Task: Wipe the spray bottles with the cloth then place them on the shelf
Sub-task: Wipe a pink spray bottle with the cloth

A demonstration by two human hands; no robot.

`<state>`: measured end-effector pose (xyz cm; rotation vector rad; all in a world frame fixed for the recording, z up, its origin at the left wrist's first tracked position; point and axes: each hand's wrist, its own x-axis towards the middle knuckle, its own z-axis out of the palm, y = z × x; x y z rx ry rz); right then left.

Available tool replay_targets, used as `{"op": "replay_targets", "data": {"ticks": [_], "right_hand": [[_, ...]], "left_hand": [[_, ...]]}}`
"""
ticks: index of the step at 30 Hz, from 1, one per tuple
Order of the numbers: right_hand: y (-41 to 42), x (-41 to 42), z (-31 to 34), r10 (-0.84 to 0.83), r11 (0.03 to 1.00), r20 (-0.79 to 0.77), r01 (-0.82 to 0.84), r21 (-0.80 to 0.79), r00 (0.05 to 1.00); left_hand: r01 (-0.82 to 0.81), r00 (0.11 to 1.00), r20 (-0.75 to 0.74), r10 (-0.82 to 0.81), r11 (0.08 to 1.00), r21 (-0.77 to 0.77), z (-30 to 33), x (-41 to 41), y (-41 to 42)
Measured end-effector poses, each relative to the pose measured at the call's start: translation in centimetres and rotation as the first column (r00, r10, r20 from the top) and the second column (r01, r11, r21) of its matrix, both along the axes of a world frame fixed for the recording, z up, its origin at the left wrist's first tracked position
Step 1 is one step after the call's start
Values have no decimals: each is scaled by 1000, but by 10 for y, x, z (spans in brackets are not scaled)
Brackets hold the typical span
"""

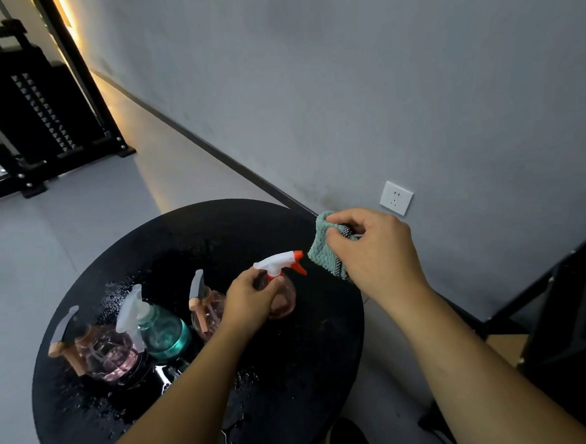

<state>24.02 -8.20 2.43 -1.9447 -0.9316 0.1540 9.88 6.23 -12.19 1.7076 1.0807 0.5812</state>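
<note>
My left hand (250, 298) grips a small pink spray bottle (284, 299) with a white and orange trigger head, just above the round black table (294, 376). My right hand (372, 248) holds a folded teal cloth (322, 245) up to the right of the bottle's nozzle, not touching it. On the table's left side stand a pink bottle with a grey trigger (100, 353), a teal bottle with a white trigger (161, 329) and another pink bottle (204, 306), partly hidden behind my left hand.
Water drops and small puddles lie on the table top. A grey wall with a white socket (395, 197) runs behind the table. A black shelf frame (564, 308) stands at the right. A dark rack (37, 110) sits far left on the grey floor.
</note>
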Motion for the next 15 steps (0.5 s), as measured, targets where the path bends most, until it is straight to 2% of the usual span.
{"op": "replay_targets", "data": {"ticks": [4, 8, 11, 15], "right_hand": [[0, 1, 0, -12, 1000, 7, 12, 1, 1000], [0, -1, 0, -6, 1000, 19, 6, 0, 1000], [0, -1, 1, -8, 1000, 12, 8, 3, 1000], [2, 0, 1, -12, 1000, 6, 12, 0, 1000]], "left_hand": [[-44, 995, 83, 51, 996, -83, -3, -6, -5], [-77, 993, 80, 84, 993, -86, -1, -7, -10], [-34, 998, 54, 38, 997, -68, 5, -8, -13], [68, 996, -52, -70, 997, -39, 18, -7, -17]]}}
